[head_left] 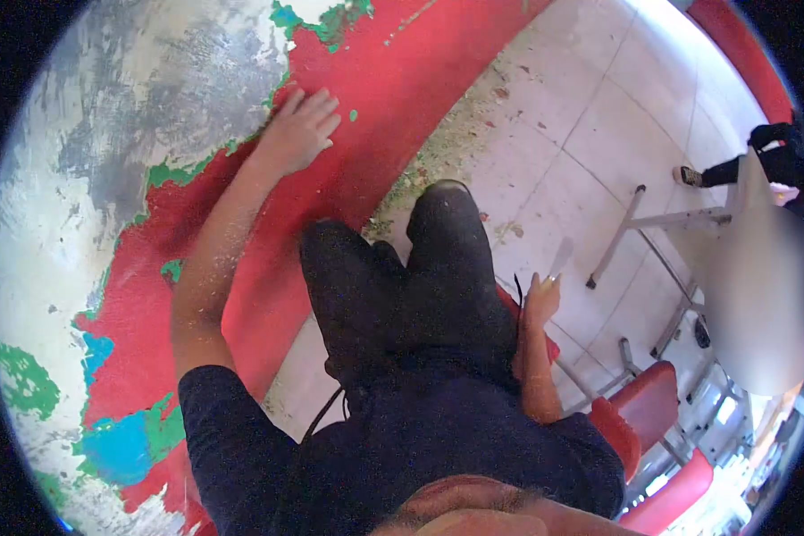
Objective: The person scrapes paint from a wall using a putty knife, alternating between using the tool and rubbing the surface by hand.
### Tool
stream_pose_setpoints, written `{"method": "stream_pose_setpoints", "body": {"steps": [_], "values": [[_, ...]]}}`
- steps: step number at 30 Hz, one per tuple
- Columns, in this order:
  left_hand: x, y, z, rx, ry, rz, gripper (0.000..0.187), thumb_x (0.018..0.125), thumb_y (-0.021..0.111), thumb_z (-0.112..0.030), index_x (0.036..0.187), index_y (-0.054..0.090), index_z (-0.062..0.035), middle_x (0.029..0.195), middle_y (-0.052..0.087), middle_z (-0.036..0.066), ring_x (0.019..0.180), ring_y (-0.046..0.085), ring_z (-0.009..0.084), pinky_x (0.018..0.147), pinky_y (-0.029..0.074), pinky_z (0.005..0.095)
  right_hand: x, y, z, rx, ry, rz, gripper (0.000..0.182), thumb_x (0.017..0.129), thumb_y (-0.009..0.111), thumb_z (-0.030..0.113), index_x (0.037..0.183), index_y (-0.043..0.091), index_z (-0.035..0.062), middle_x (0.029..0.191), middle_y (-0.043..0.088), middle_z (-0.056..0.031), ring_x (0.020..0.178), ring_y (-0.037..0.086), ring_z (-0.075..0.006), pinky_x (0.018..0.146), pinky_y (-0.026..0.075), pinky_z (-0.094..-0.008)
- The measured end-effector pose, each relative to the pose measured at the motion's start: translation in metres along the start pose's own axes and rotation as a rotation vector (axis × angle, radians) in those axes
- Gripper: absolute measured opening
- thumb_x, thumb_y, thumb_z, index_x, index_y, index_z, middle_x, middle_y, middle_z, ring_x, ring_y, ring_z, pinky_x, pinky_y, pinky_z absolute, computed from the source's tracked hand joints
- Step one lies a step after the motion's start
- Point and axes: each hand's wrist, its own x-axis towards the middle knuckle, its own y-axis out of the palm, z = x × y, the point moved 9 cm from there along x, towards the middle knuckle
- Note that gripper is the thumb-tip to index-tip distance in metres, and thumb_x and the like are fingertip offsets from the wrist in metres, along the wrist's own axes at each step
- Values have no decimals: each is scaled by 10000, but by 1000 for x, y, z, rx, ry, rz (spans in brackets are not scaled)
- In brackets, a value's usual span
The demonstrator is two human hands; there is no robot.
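Observation:
My left hand point(304, 129) lies flat on the red paint of the wall point(357, 71), its fingers spread and holding nothing. Just beside it the red meets a jagged edge of green paint and a scraped grey-white surface point(188, 80). My right hand point(542, 299) is down near my right thigh, closed around a scraper point(562, 255) whose pale, thin blade points up and away from me. The blade touches nothing and hangs over the tiled floor. Dust speckles my left forearm.
Paint chips point(429, 156) litter the tiled floor point(590, 134) along the wall's base. Red chairs point(648, 402) with metal legs stand at the lower right. Another person point(782, 170) in dark clothes is at the far right, by a metal-legged piece of furniture point(679, 217).

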Motion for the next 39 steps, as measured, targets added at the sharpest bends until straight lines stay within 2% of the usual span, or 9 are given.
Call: {"method": "stream_pose_setpoints", "body": {"steps": [1, 4, 10, 13, 26, 30, 34, 36, 39], "values": [[0, -16, 0, 51, -15, 3, 410, 806, 588, -310, 1152, 564, -93, 1321, 443, 79, 1287, 323, 249, 1069, 235, 454, -16, -24, 7, -169, -59, -110, 333, 822, 571, 285, 1017, 575, 15, 628, 570, -145, 547, 554, -327, 546, 445, -426], [6, -52, 7, 115, -105, -68, 389, 828, 576, -302, 1160, 565, -98, 1338, 424, 81, 1294, 314, 259, 1053, 257, 476, -39, -1, -15, -98, 72, 414, 288, 788, 607, 310, 874, 573, 38, 752, 624, -190, 690, 593, -395, 640, 457, -460], [9, -50, 38, 206, -248, -146, 390, 842, 571, -326, 1176, 555, -125, 1354, 411, 47, 1299, 313, 238, 1031, 285, 443, -55, 25, -32, -49, 342, 504, 271, 785, 602, 332, 841, 590, 67, 776, 633, -178, 766, 609, -369, 670, 463, -447], [7, -41, 40, 248, -332, -213, 412, 839, 577, -330, 1207, 531, -150, 1357, 412, 14, 1289, 332, 195, 1039, 262, 446, -44, 14, -12, -169, 70, 597, 275, 788, 596, 330, 846, 582, 61, 772, 630, -188, 771, 606, -386, 665, 462, -454], [46, -5, 27, -228, -164, -258, 463, 783, 644, -261, 1212, 519, -139, 1298, 460, 61, 1242, 394, 235, 1030, 281, 473, -85, -5, -190, -491, 400, 615, 251, 844, 479, 215, 992, 586, 43, 903, 596, -178, 890, 574, -307, 767, 465, -410], [38, -2, 32, -325, -90, -259, 374, 769, 642, -223, 1098, 572, -58, 1199, 529, 113, 1180, 457, 273, 1001, 336, 467, -59, -9, -132, -491, 39, 167, 390, 810, 575, 356, 864, 557, -30, 836, 609, -207, 748, 564, -405, 650, 435, -478], [39, 10, 19, -297, 94, -151, 255, 749, 633, -200, 937, 614, -30, 1085, 583, 117, 1127, 494, 269, 978, 367, 456, -41, -9, -82, -681, 137, 389, 342, 858, 529, 305, 967, 590, -13, 925, 611, -188, 839, 582, -350, 689, 467, -440], [43, 8, 14, -365, 102, -135, 210, 746, 628, -184, 887, 621, -28, 1045, 597, 113, 1108, 506, 266, 972, 375, 454, -53, 5, -102, -854, -216, 383, 324, 877, 502, 304, 959, 597, 6, 897, 615, -178, 816, 602, -320, 662, 489, -407], [40, 4, 13, -442, 101, -141, 190, 730, 636, -171, 854, 623, -27, 1009, 603, 110, 1072, 527, 268, 969, 380, 451, -70, 6, -120, -978, -22, 453, 316, 883, 492, 302, 931, 603, 10, 873, 612, -177, 813, 604, -314, 652, 493, -400]]}}
